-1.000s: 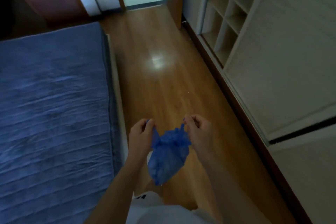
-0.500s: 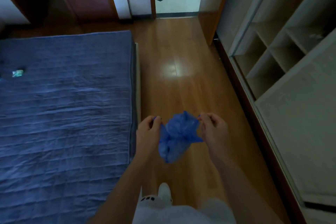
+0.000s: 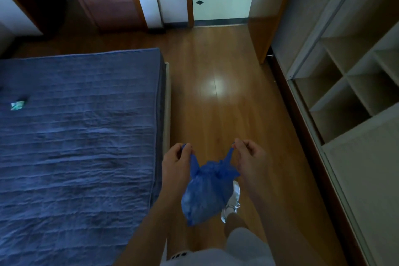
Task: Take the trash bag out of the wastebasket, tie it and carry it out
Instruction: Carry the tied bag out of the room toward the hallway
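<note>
Pulling outward now: left hand [image 3: 176, 158] pinches one ear of the bag [image 3: 205, 194], which hangs between our hands above the floor [image 3: 216, 103]; right hand [image 3: 251, 155] pinches the other. Half a second ago the top sat bunched; we judge the knot cinching, carry-out next.

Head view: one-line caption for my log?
Left hand and right hand each pinch an end of the bag, hanging above the floor beside the bed.
</note>
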A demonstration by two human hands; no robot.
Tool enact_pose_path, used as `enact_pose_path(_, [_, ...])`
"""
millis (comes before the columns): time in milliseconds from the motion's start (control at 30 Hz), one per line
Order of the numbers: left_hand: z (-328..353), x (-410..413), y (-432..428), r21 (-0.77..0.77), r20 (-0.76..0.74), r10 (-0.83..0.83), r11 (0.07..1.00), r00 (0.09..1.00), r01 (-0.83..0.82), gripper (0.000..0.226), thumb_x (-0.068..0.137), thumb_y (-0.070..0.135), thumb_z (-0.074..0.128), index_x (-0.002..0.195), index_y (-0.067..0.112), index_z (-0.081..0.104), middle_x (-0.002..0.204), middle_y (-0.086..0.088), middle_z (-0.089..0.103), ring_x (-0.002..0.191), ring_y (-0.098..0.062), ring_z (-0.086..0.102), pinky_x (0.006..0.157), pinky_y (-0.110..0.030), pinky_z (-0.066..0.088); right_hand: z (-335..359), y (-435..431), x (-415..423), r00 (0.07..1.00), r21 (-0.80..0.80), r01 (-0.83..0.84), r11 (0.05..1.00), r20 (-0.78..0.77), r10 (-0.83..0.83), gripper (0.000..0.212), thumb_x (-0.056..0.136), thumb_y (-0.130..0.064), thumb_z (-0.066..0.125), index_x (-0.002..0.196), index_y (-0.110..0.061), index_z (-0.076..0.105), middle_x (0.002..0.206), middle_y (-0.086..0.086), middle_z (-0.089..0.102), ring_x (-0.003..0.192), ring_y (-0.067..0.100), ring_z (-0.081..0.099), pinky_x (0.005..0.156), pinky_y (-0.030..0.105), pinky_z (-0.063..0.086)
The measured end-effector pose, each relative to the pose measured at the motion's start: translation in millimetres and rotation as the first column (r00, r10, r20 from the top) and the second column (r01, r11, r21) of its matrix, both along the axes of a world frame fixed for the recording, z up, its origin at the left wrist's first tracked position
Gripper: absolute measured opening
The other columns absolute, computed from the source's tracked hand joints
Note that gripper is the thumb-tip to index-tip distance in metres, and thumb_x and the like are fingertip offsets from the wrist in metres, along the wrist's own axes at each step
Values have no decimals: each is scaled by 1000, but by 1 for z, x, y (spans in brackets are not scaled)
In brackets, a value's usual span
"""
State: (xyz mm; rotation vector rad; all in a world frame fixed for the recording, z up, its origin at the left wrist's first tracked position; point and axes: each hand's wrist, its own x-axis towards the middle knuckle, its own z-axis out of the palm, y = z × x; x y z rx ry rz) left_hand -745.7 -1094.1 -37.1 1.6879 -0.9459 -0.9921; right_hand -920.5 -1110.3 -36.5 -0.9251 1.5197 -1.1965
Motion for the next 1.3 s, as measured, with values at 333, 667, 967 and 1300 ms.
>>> enact_pose_path(333, [16,-54,-192,35,61,143,989,988,-146,28,90,20,58,62,20,61,51,5,56,51,-9,53,53,-33,44,13,-214,-38,989,12,-129,992,77,127,31,96,-18,62,65,-17,63,41,-13,52,37,-2,47,40,13,36])
enact_pose_path(667, [36,-75,-314,-33,68,188,982,980,-186,26,92,16,57,68,14,63,59,-7,56,57,-22,52,57,-40,43,24,-344,-53,972,-41,-178,983,150,183,33,96,-18,61,64,-24,66,42,-12,48,37,3,38,39,20,31])
enact_pose_path(967, [22,-51,-421,-51,40,186,982,982,-184,38,92,17,59,55,28,59,45,8,50,50,-14,47,52,-34,39,3,-449,-37,982,42,-161,986,106,156,33,97,-24,61,64,-20,65,41,-12,44,36,1,35,38,17,30])
enact_pose_path(1300, [17,19,-601,-85,2,99,992,995,-98,34,91,26,56,57,30,59,50,8,49,52,-10,47,52,-31,39,8,-636,39,985,48,-162,986,62,159,30,96,-24,61,68,-14,63,42,-13,50,37,-1,43,38,14,34])
